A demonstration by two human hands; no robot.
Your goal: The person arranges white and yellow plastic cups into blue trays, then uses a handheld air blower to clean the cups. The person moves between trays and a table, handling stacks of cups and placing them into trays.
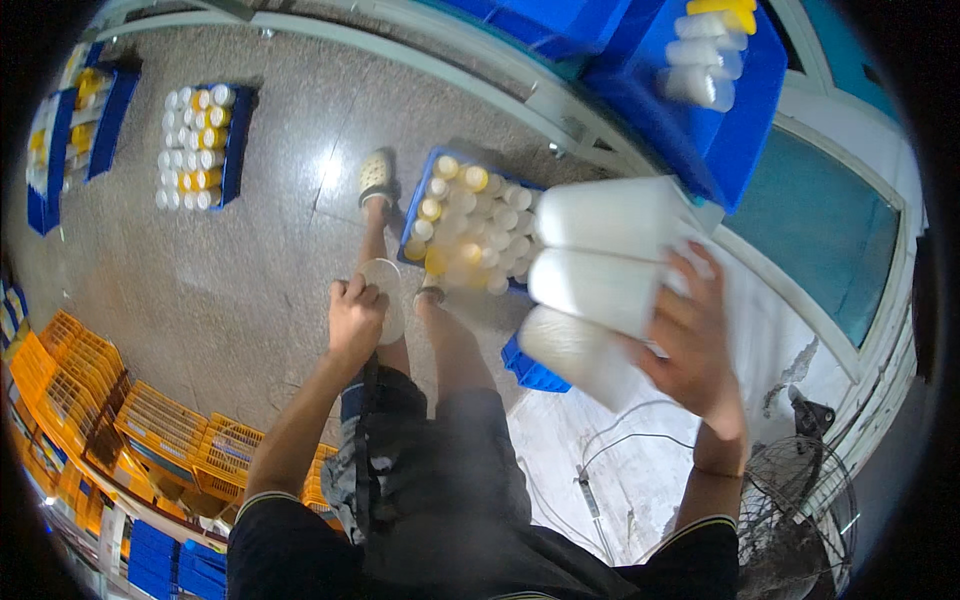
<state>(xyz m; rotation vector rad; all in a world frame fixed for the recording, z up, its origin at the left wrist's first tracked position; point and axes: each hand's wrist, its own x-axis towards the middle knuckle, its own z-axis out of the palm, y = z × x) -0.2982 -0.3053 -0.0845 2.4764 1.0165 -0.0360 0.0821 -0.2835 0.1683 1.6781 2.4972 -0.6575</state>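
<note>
hand [690, 340] (right, splayed) gripping white stacks [595, 288]

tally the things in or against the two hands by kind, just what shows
White cylinders against the right hand: 3
Translucent round-rimmed piece in the left hand: 1
Total: 4

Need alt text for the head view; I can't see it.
The right hand holds three white cylinders, blurred; the left hand holds a clear, round-rimmed container. Below, a blue crate of white and yellow items sits on the floor; orange baskets stand lower left.
</note>
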